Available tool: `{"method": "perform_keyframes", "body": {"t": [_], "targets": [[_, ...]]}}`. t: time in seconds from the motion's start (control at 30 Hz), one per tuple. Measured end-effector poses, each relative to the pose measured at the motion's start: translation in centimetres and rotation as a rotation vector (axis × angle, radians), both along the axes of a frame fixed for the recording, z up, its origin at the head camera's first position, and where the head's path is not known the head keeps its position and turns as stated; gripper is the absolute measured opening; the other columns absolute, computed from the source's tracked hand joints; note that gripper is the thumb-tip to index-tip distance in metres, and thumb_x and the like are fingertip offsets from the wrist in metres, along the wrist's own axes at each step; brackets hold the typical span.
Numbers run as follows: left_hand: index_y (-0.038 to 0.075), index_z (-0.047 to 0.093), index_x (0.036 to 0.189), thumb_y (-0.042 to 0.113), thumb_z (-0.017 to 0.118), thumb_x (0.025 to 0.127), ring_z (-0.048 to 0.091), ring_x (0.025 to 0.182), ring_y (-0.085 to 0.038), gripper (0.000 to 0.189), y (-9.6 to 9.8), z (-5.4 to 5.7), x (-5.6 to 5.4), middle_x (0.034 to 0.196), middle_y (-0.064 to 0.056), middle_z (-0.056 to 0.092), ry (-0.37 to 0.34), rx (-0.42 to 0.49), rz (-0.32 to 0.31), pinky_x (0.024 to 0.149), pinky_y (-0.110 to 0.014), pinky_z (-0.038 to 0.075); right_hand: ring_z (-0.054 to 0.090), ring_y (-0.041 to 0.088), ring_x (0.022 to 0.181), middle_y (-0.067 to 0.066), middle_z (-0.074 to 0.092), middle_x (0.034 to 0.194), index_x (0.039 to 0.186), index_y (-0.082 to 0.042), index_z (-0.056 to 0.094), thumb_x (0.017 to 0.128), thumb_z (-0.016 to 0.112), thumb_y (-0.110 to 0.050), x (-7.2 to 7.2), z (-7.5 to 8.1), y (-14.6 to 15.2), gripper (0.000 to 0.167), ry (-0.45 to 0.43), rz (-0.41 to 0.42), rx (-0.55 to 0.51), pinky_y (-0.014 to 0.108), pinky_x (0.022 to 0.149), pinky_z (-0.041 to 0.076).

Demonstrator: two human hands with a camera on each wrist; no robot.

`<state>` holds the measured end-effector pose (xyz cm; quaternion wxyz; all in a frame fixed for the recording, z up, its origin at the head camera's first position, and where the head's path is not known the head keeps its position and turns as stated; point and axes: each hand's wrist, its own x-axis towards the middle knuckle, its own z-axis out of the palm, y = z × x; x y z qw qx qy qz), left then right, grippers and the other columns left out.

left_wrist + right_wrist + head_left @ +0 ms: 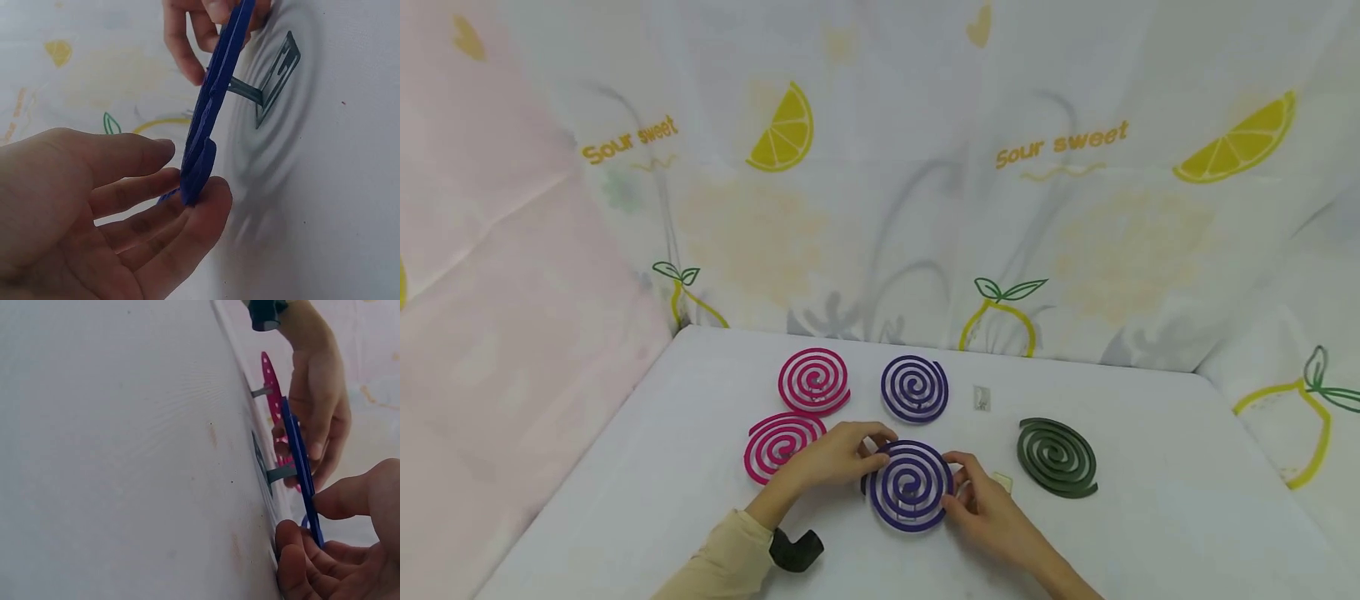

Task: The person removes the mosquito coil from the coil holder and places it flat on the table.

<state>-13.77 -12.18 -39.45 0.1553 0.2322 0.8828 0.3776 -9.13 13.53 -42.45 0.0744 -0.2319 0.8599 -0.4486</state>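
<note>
A purple-blue mosquito coil is raised just over the white table on a small metal stand. My left hand holds its left edge, with thumb and fingers around the rim. At the opposite edge, my right hand pinches the coil, its thumb on the upper face and fingers beneath. Seen edge-on in the left wrist view, the coil stands away from the stand's flat base, joined by the upright stem. The right wrist view shows this stem meeting the coil's underside.
Behind lie another purple coil and a pink coil. A second pink coil is partly hidden by my left hand. To the right lies a dark green coil. A small clear packet lies near the back; a patterned curtain hangs behind.
</note>
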Motion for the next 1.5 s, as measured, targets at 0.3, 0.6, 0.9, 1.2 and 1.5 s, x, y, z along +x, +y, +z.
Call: {"method": "perform_keyframes", "body": {"t": [0.3,0.6,0.9,1.2,1.5], "targets": [[0.009,0.062,0.120,0.015,0.062,0.090,0.059,0.076,-0.011,0.031,0.0,0.0,-0.2,0.108,-0.008,0.065,0.010,0.021,0.015,0.062,-0.020,0.050,0.051,-0.001,0.072,0.004,0.055,0.098,0.132,-0.012,0.042,0.090,0.061,-0.014,-0.1,0.0,-0.1,0.046,-0.040,-0.015,-0.014,0.017,0.058,0.044],[0.009,0.063,0.121,0.014,0.062,0.090,0.060,0.076,-0.011,0.031,0.4,0.0,-0.3,0.110,-0.009,0.066,0.020,0.041,0.039,0.060,-0.020,0.051,0.051,0.000,0.071,0.005,0.052,0.101,0.135,-0.013,0.040,0.091,0.059,-0.010,-0.4,-0.1,0.4,0.047,-0.090,-0.044,-0.027,0.017,0.058,0.044],[0.008,0.065,0.118,0.014,0.062,0.090,0.057,0.070,-0.009,0.028,0.0,0.3,-0.5,0.108,-0.010,0.067,0.050,0.084,0.089,0.056,-0.021,0.049,0.052,0.003,0.065,0.011,0.049,0.104,0.138,-0.012,0.037,0.094,0.057,-0.013,-1.1,0.1,0.1,0.048,-0.155,0.009,-0.150,0.021,0.049,0.046],[0.008,0.064,0.120,0.013,0.061,0.091,0.059,0.067,-0.008,0.030,0.3,0.2,-0.8,0.113,-0.013,0.066,0.010,0.114,0.096,0.056,-0.020,0.049,0.049,0.005,0.061,0.015,0.046,0.104,0.139,-0.007,0.033,0.094,0.055,-0.013,-1.1,0.3,0.2,0.051,-0.238,0.028,-0.230,0.020,0.049,0.044],[0.007,0.064,0.120,0.013,0.059,0.092,0.068,0.082,-0.016,0.029,0.2,-0.2,-0.6,0.112,-0.013,0.066,0.001,0.163,0.087,0.067,-0.019,0.053,0.053,0.008,0.063,0.019,0.047,0.106,0.140,-0.004,0.030,0.095,0.054,-0.011,-0.7,0.1,0.3,0.052,-0.234,0.037,-0.251,0.023,0.055,0.047]]}}
